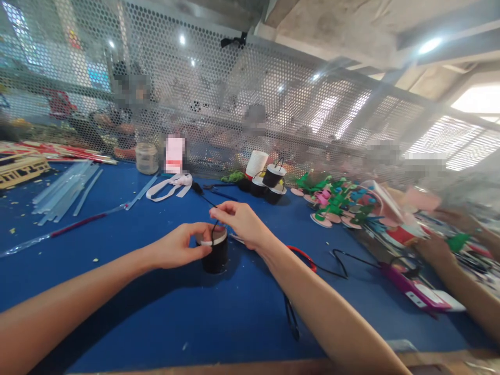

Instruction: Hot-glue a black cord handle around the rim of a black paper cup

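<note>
A small black pot point(215, 260) with a white rim and a brownish top stands upright on the blue table in front of me. My left hand point(186, 245) grips its rim from the left, thumb and fingers closed on it. Above the pot, my right hand point(242, 225) pinches a thin black cord point(213, 234) that curves up from the pot's top. The cord's far end is hidden by my fingers. Partly under my right forearm lies a tool with a pale pointed tip, a red loop point(302, 254) and a black loop point(291, 320).
Similar pots point(274, 176) are stacked beside a white spool point(257, 163). Translucent sticks point(64, 192), a jar point(147, 159) and white ribbon point(167, 190) lie left. Right are green and pink flower pieces point(332, 200), a purple power strip point(410, 291) and another person's hand point(437, 252).
</note>
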A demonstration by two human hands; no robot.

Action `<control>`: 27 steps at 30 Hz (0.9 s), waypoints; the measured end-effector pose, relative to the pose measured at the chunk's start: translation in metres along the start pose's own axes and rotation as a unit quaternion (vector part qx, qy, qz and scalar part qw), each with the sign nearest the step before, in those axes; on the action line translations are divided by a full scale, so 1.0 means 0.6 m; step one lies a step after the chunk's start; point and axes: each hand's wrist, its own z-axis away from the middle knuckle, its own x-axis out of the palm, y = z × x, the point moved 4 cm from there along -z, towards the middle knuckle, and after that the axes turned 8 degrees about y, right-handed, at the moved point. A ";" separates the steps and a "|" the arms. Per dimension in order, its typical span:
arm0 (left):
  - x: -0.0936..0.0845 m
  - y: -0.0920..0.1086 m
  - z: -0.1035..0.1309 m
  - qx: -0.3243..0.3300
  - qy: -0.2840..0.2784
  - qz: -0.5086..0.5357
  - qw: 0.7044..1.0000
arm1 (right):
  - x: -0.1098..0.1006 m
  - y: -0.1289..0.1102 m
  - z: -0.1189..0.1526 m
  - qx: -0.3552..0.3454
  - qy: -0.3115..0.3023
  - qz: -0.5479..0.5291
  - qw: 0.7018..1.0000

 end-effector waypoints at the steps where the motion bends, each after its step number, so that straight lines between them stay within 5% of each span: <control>1: -0.002 -0.004 -0.001 -0.015 -0.001 0.035 0.999 | -0.010 0.000 0.006 0.000 0.014 -0.022 1.000; 9: -0.002 -0.027 -0.005 -0.119 -0.010 0.231 0.966 | -0.062 0.028 0.051 0.043 0.088 -0.134 0.986; 27: 0.005 -0.012 0.001 -0.137 -0.031 0.362 0.922 | -0.039 0.057 0.057 0.053 0.072 -0.052 0.995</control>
